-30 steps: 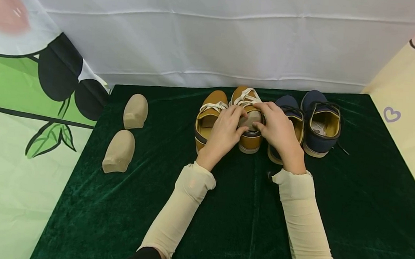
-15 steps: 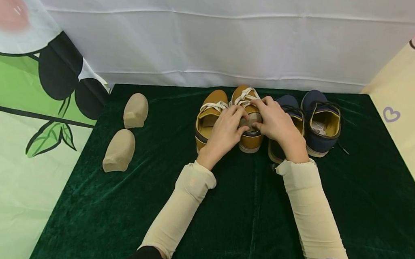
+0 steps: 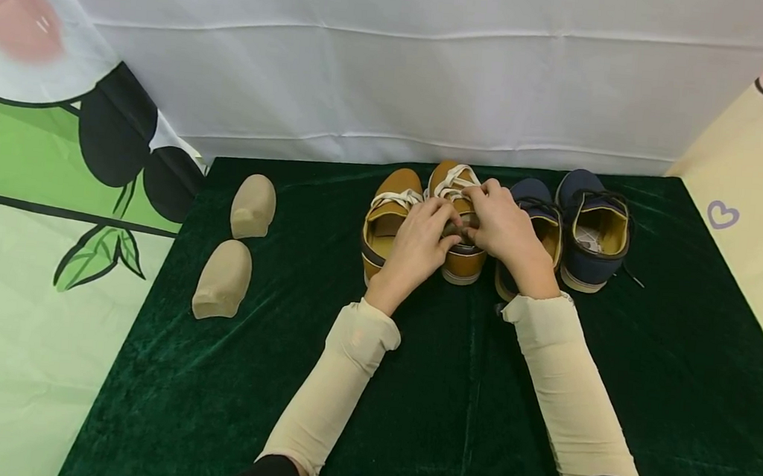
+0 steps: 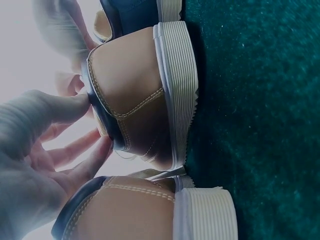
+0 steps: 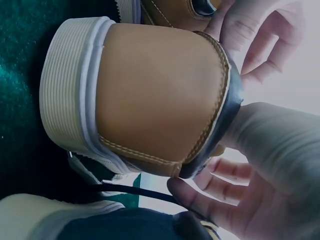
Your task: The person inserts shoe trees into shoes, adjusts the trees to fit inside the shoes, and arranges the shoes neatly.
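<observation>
Both hands work at the opening of the right-hand tan shoe (image 3: 463,265), which has white laces. My left hand (image 3: 417,244) comes from the left and my right hand (image 3: 510,229) from the right, thumbs and bent fingers around a grey-beige shoe insert mostly hidden in the opening. In the left wrist view, the left hand's thumb (image 4: 72,107) lies at the dark heel collar. The right wrist view has the right hand's thumb (image 5: 247,120) at that collar and a finger by its side. Left of it stands the other tan shoe (image 3: 375,249).
Two beige molded inserts (image 3: 253,205) lie at the left on the green velvet cloth (image 3: 421,413). A pair of navy shoes (image 3: 588,262) with dark laces stands close to the right hand. Behind everything hangs a white cloth (image 3: 367,80).
The beige insert between the hands shows less in the shoe opening than a second ago. The right hand has shifted slightly, and both hands' fingertips are closer together.
</observation>
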Demonstrator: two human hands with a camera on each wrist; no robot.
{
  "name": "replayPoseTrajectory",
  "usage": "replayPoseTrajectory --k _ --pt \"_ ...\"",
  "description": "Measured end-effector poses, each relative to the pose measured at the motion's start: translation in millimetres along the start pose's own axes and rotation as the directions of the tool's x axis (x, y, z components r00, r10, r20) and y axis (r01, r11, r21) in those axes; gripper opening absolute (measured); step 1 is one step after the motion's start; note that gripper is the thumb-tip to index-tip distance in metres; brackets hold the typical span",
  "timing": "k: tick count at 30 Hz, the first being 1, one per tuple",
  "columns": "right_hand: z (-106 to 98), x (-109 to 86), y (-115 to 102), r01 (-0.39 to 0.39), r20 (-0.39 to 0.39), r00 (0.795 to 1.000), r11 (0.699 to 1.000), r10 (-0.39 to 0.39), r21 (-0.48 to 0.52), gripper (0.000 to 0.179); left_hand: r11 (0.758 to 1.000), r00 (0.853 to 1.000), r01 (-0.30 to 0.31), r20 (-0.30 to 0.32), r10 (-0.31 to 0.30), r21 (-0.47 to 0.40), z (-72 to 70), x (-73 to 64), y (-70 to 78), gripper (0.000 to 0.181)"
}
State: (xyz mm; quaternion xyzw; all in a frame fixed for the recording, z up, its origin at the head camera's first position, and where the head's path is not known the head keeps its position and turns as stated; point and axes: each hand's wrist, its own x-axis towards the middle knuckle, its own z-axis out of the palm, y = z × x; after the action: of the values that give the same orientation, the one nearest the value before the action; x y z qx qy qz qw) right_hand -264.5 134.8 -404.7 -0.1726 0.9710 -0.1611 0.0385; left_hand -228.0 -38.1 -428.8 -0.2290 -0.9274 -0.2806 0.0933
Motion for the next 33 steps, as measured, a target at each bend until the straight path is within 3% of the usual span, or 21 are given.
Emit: replayPoseTrajectory --k 21,33 --pt "16 4.6 -1 -0.055 -0.146 0.988 0.998 0.057 0.015 0.048 1.000 1.000 0.004 0.015 -0.004 0.001 1.7 -0.2 -2.5 0.013" --pt "10 -0.1 2 -0.027 -0.106 0.994 0.998 0.033 0.050 0.049 1.000 1.000 0.006 0.010 -0.006 -0.011 3.3 -0.1 -3.7 0.012"
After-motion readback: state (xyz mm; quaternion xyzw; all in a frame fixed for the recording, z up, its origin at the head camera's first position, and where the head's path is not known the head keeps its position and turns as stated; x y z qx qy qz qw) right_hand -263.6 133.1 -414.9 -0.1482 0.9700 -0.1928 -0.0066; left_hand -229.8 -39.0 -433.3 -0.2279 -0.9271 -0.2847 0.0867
